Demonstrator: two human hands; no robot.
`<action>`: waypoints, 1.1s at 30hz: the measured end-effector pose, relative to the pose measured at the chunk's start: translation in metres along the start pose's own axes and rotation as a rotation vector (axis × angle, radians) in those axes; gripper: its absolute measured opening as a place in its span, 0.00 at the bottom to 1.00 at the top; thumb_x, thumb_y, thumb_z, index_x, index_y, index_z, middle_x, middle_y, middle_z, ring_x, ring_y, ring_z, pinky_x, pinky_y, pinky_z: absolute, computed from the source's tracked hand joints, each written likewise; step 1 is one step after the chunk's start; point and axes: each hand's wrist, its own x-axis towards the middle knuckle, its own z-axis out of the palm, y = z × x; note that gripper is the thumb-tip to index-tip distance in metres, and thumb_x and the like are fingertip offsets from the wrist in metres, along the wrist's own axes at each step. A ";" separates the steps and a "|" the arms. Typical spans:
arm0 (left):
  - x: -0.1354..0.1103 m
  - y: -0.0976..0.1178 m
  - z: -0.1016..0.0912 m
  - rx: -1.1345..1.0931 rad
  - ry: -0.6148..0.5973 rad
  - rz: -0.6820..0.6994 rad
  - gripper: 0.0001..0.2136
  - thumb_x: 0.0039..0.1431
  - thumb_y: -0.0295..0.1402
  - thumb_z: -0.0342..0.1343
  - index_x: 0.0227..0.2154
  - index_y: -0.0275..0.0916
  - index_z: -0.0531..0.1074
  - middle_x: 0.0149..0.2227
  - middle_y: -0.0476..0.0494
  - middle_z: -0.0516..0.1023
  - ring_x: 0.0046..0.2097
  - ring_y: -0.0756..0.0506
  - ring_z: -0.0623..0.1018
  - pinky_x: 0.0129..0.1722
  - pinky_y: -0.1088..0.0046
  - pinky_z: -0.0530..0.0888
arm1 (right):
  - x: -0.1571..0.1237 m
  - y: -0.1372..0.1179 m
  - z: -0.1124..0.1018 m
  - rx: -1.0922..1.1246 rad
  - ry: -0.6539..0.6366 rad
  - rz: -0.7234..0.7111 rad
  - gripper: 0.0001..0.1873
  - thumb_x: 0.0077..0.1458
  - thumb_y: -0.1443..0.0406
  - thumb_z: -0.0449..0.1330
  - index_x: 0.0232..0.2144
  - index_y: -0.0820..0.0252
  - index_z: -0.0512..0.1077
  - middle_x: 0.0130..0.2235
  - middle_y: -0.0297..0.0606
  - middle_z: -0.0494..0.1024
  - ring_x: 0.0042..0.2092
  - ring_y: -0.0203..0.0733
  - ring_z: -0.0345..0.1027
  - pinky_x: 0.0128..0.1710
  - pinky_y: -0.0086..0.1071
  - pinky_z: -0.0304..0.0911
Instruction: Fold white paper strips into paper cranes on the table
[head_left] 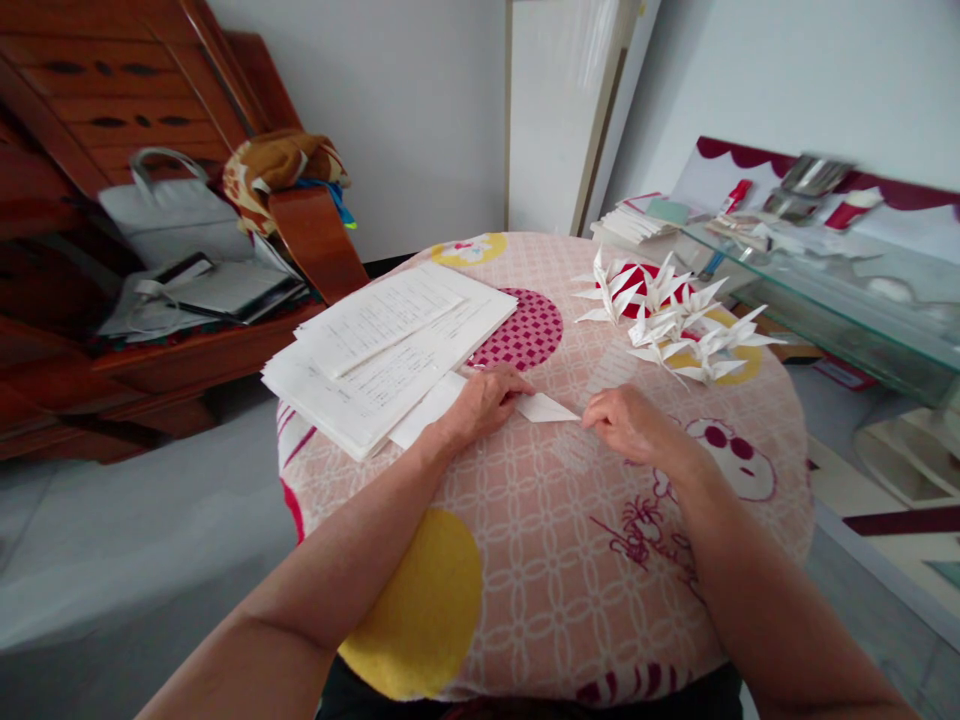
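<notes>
A small piece of folded white paper [546,408], narrow and pointed at its right end, lies on the patterned tablecloth between my hands. My left hand [491,398] grips its left end with bent fingers. At the pointed right tip, the fingers of my right hand [619,415] are pinched together on the paper. Several white paper cranes [675,315] stand in a cluster beyond my right hand. Left of my left hand is a stack of written paper sheets [390,350], with a loose white sheet [427,408] partly sticking out beneath it.
The round table wears a pink patterned cloth [525,560]. To the right stands a glass-topped stand [840,310] with papers and small items. A wooden bench [187,350] at left carries a grey bag [176,215] and a laptop-like flat item [229,290].
</notes>
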 end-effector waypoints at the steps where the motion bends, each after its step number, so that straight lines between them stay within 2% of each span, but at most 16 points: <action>1: 0.000 0.001 -0.001 0.005 -0.008 0.008 0.19 0.54 0.17 0.50 0.42 0.38 0.81 0.42 0.42 0.82 0.45 0.45 0.79 0.49 0.68 0.74 | 0.002 0.001 -0.001 0.043 0.010 0.058 0.17 0.49 0.76 0.54 0.25 0.59 0.81 0.27 0.38 0.82 0.29 0.39 0.72 0.32 0.31 0.64; 3: -0.002 0.005 -0.002 0.023 -0.026 0.027 0.17 0.57 0.20 0.51 0.43 0.38 0.81 0.43 0.41 0.81 0.45 0.45 0.79 0.48 0.68 0.74 | 0.006 0.003 -0.001 0.126 0.086 0.156 0.17 0.50 0.75 0.53 0.28 0.60 0.82 0.29 0.39 0.83 0.29 0.40 0.74 0.31 0.31 0.64; 5: -0.004 0.012 -0.002 0.057 -0.055 0.045 0.13 0.62 0.27 0.53 0.45 0.39 0.80 0.45 0.40 0.80 0.44 0.45 0.79 0.46 0.68 0.75 | 0.010 0.003 0.002 0.222 0.150 0.227 0.17 0.51 0.74 0.53 0.33 0.61 0.82 0.29 0.39 0.82 0.29 0.40 0.74 0.29 0.30 0.65; 7: -0.005 0.020 -0.002 0.115 -0.082 0.041 0.13 0.63 0.37 0.58 0.48 0.40 0.79 0.47 0.39 0.79 0.45 0.43 0.79 0.45 0.68 0.75 | 0.013 0.001 0.007 0.355 0.143 0.313 0.17 0.53 0.73 0.53 0.36 0.63 0.82 0.26 0.38 0.81 0.26 0.38 0.72 0.25 0.28 0.64; 10: -0.007 0.030 0.003 0.266 -0.075 0.000 0.16 0.60 0.43 0.61 0.46 0.39 0.78 0.46 0.36 0.78 0.44 0.41 0.78 0.41 0.68 0.73 | 0.016 -0.005 0.011 0.628 0.102 0.450 0.15 0.54 0.69 0.55 0.40 0.65 0.80 0.25 0.37 0.80 0.22 0.37 0.70 0.21 0.29 0.65; 13: -0.006 0.033 0.009 0.355 -0.045 -0.028 0.13 0.62 0.39 0.59 0.44 0.37 0.78 0.42 0.36 0.79 0.40 0.42 0.78 0.35 0.70 0.70 | 0.018 -0.013 0.012 0.934 0.162 0.405 0.16 0.55 0.63 0.59 0.43 0.64 0.80 0.35 0.42 0.84 0.32 0.43 0.78 0.31 0.35 0.74; 16: -0.003 0.030 0.010 0.341 0.028 -0.096 0.08 0.63 0.31 0.54 0.35 0.36 0.78 0.33 0.40 0.78 0.33 0.46 0.75 0.31 0.72 0.66 | 0.019 -0.015 0.016 1.073 0.241 0.282 0.19 0.56 0.58 0.62 0.48 0.60 0.78 0.44 0.44 0.84 0.44 0.48 0.79 0.45 0.43 0.75; 18: -0.001 0.027 0.008 0.240 0.123 -0.160 0.10 0.62 0.30 0.53 0.26 0.35 0.75 0.26 0.44 0.75 0.28 0.49 0.71 0.29 0.73 0.64 | 0.021 -0.012 0.019 1.009 0.319 0.256 0.23 0.55 0.55 0.64 0.50 0.59 0.78 0.45 0.45 0.84 0.45 0.49 0.79 0.47 0.45 0.74; 20: 0.000 0.026 0.005 0.026 0.197 -0.188 0.13 0.61 0.32 0.54 0.22 0.35 0.73 0.22 0.46 0.73 0.25 0.50 0.69 0.28 0.74 0.64 | 0.023 -0.009 0.023 0.929 0.355 0.251 0.26 0.51 0.55 0.68 0.50 0.60 0.78 0.47 0.47 0.84 0.48 0.50 0.78 0.50 0.45 0.73; 23: 0.000 0.031 0.005 -0.507 0.192 -0.197 0.13 0.60 0.39 0.57 0.28 0.33 0.77 0.25 0.45 0.77 0.27 0.49 0.75 0.28 0.75 0.70 | 0.025 -0.009 0.026 0.946 0.264 0.231 0.25 0.48 0.55 0.70 0.47 0.59 0.79 0.46 0.45 0.84 0.47 0.50 0.78 0.49 0.42 0.73; 26: -0.001 0.039 0.008 -0.928 0.172 -0.284 0.16 0.54 0.43 0.64 0.34 0.32 0.79 0.32 0.42 0.82 0.32 0.46 0.80 0.32 0.73 0.77 | 0.025 -0.015 0.023 1.003 0.185 0.276 0.17 0.49 0.55 0.69 0.37 0.61 0.81 0.36 0.40 0.84 0.37 0.44 0.78 0.40 0.36 0.73; 29: -0.001 0.044 0.012 -1.084 0.217 -0.372 0.16 0.49 0.42 0.68 0.34 0.33 0.80 0.32 0.42 0.82 0.32 0.46 0.81 0.32 0.72 0.78 | 0.024 -0.022 0.020 1.055 0.137 0.365 0.16 0.48 0.54 0.69 0.29 0.62 0.79 0.27 0.37 0.81 0.27 0.38 0.74 0.30 0.30 0.70; 33: -0.001 0.047 0.014 -1.154 0.219 -0.441 0.16 0.47 0.41 0.69 0.33 0.32 0.80 0.31 0.43 0.82 0.30 0.47 0.80 0.32 0.72 0.78 | 0.023 -0.026 0.020 1.119 0.048 0.427 0.18 0.46 0.52 0.70 0.28 0.62 0.78 0.25 0.38 0.80 0.25 0.37 0.73 0.24 0.29 0.69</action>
